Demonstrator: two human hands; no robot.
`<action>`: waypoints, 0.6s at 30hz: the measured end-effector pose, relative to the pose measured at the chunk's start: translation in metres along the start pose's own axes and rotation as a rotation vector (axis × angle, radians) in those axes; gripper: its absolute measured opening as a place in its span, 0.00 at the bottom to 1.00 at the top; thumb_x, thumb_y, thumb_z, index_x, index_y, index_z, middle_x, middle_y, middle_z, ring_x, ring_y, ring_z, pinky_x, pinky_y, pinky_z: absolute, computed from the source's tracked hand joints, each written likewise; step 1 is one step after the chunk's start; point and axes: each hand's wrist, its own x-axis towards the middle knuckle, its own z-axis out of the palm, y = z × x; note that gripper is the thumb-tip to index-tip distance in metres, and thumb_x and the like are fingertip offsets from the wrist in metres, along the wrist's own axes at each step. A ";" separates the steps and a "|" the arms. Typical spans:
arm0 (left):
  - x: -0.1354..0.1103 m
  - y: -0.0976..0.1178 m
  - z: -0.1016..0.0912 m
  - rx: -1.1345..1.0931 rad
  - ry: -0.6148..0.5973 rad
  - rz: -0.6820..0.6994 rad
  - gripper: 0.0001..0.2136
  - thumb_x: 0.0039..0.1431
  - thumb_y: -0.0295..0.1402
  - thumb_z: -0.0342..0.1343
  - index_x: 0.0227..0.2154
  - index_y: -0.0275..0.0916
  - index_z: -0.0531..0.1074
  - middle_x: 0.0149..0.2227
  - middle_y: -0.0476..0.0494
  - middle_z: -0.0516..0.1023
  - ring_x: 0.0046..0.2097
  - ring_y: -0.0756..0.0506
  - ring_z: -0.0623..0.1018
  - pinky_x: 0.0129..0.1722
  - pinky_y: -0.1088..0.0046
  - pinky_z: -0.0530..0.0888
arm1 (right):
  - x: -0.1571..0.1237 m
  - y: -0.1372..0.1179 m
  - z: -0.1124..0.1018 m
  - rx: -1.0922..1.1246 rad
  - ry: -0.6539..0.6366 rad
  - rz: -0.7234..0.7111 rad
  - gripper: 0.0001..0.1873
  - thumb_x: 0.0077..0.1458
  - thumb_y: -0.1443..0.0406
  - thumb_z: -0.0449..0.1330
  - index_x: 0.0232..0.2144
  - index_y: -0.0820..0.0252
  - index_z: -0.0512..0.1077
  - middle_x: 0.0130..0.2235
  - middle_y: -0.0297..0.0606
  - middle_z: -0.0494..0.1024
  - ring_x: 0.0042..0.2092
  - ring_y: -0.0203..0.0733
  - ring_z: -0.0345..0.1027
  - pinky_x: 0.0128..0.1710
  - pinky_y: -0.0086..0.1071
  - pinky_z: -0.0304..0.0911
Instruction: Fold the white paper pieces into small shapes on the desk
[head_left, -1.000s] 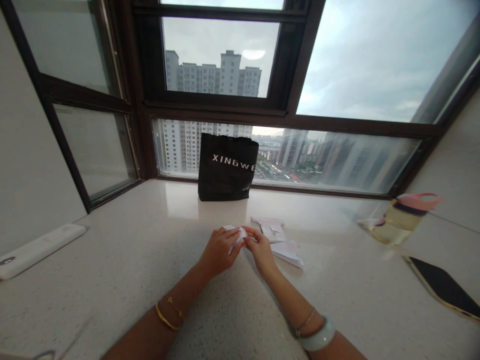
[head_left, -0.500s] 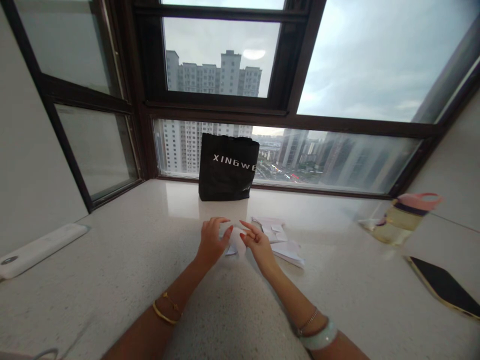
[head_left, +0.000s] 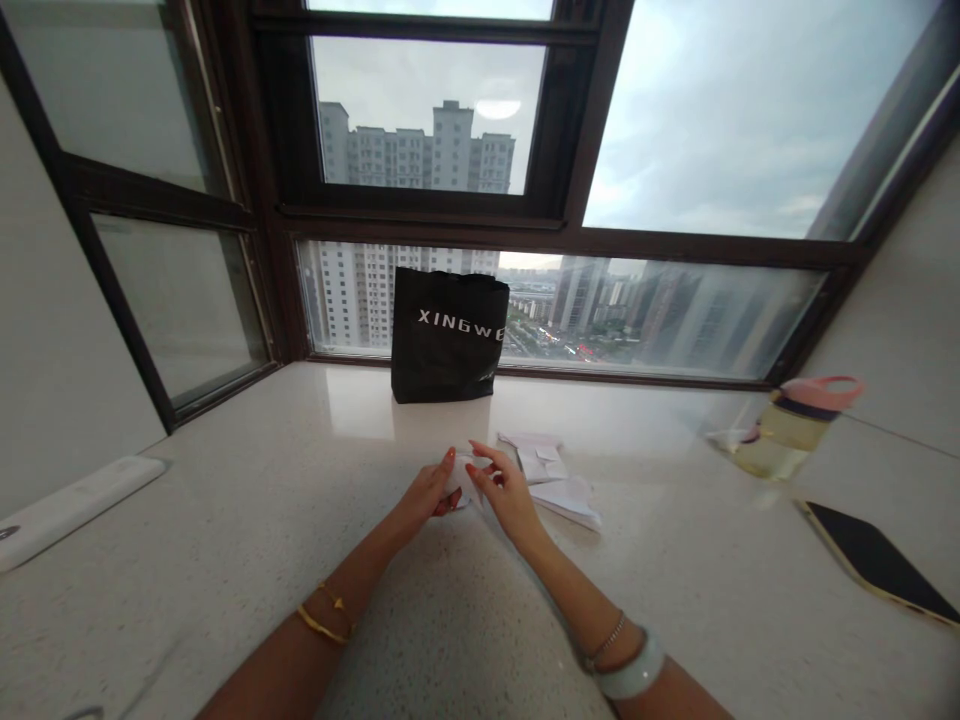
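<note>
Between my hands is a small white piece that looks like folded paper (head_left: 464, 482); much of it is covered by my fingers. My left hand (head_left: 435, 488) is closed on its left side, thumb on top. At its right edge, the thumb and fingers of my right hand (head_left: 504, 488) pinch it, with the index finger stretched out above. Just right of my right hand lie folded white papers (head_left: 541, 460) and another flat white paper stack (head_left: 568, 500) on the pale speckled counter (head_left: 450, 620).
A black bag (head_left: 448, 340) with white lettering stands by the window. At the right are a yellowish bottle (head_left: 784, 435) with a pink lid and a dark phone or tablet (head_left: 877, 560). A long white device (head_left: 79, 505) lies at the left, near the wall.
My left hand has closed round the white piece; before, its fingers were raised and more spread. My right hand stays at the piece's right side. The view has shifted slightly.
</note>
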 end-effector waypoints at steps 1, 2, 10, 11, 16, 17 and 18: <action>0.000 0.001 0.000 0.012 0.028 0.009 0.31 0.47 0.60 0.34 0.12 0.35 0.62 0.10 0.52 0.59 0.13 0.56 0.56 0.15 0.78 0.50 | 0.000 0.001 0.000 -0.031 0.014 0.007 0.19 0.44 0.57 0.58 0.40 0.58 0.72 0.38 0.41 0.74 0.31 0.37 0.63 0.29 0.30 0.58; 0.000 0.002 0.000 0.025 0.046 0.019 0.31 0.47 0.60 0.34 0.11 0.35 0.61 0.09 0.53 0.58 0.13 0.56 0.55 0.15 0.77 0.49 | 0.001 0.002 0.001 -0.052 0.015 0.013 0.17 0.44 0.57 0.58 0.36 0.59 0.74 0.36 0.41 0.74 0.30 0.38 0.63 0.29 0.31 0.58; -0.003 0.005 0.002 0.120 0.028 0.082 0.32 0.48 0.59 0.32 0.09 0.36 0.61 0.07 0.52 0.58 0.10 0.57 0.55 0.13 0.78 0.50 | 0.000 0.005 0.000 -0.110 -0.015 0.002 0.14 0.46 0.56 0.56 0.24 0.60 0.75 0.25 0.37 0.74 0.28 0.38 0.62 0.30 0.32 0.57; -0.003 0.004 0.002 0.118 0.010 0.086 0.31 0.48 0.59 0.33 0.10 0.36 0.61 0.07 0.52 0.58 0.10 0.57 0.55 0.13 0.78 0.50 | 0.000 0.004 -0.001 -0.113 -0.010 0.006 0.14 0.46 0.56 0.56 0.23 0.60 0.74 0.24 0.37 0.74 0.28 0.38 0.62 0.30 0.32 0.57; -0.001 0.002 0.000 0.087 -0.089 0.111 0.29 0.48 0.57 0.39 0.13 0.35 0.64 0.08 0.53 0.61 0.11 0.57 0.57 0.13 0.79 0.52 | 0.002 0.004 -0.002 -0.037 -0.018 0.031 0.17 0.45 0.53 0.55 0.27 0.60 0.74 0.27 0.38 0.74 0.29 0.38 0.62 0.29 0.31 0.57; 0.000 0.002 -0.001 0.074 -0.091 0.112 0.29 0.48 0.57 0.39 0.13 0.35 0.64 0.09 0.53 0.62 0.11 0.56 0.58 0.13 0.80 0.54 | 0.002 0.005 -0.001 -0.013 -0.034 0.043 0.17 0.44 0.53 0.56 0.29 0.60 0.74 0.28 0.38 0.74 0.28 0.37 0.62 0.28 0.31 0.57; 0.000 0.002 -0.001 0.060 -0.091 0.113 0.28 0.48 0.57 0.39 0.14 0.35 0.64 0.09 0.52 0.63 0.11 0.56 0.59 0.13 0.79 0.55 | 0.002 0.005 0.000 0.008 -0.051 0.056 0.18 0.43 0.53 0.57 0.30 0.61 0.74 0.29 0.38 0.74 0.28 0.37 0.62 0.28 0.30 0.57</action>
